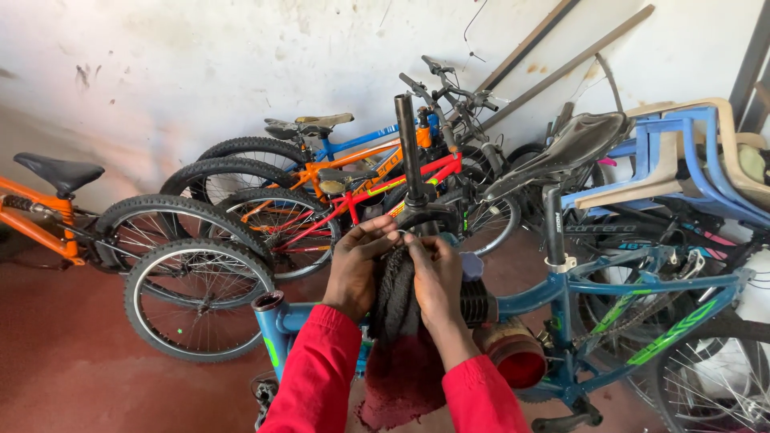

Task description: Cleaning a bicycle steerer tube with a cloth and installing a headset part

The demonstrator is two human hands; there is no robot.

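Both my hands, in red sleeves, press a dark fuzzy rag (397, 309) around the base of a black fork steerer tube (407, 148) that stands upright. My left hand (357, 269) grips the rag from the left side, and my right hand (437, 277) grips it from the right. The fork rests over a blue bicycle frame (609, 285) lying across in front of me, with its open head tube (270, 305) at the left. The rag's lower end is reddish (401, 385) and hangs down between my arms.
Several bicycles lean on the white wall behind: orange (48, 216), red (361, 196) and blue ones. A loose wheel (196, 301) stands at left. A black saddle (573, 144) and stacked plastic chairs (706, 152) are at right. A red can (517, 361) sits under the frame.
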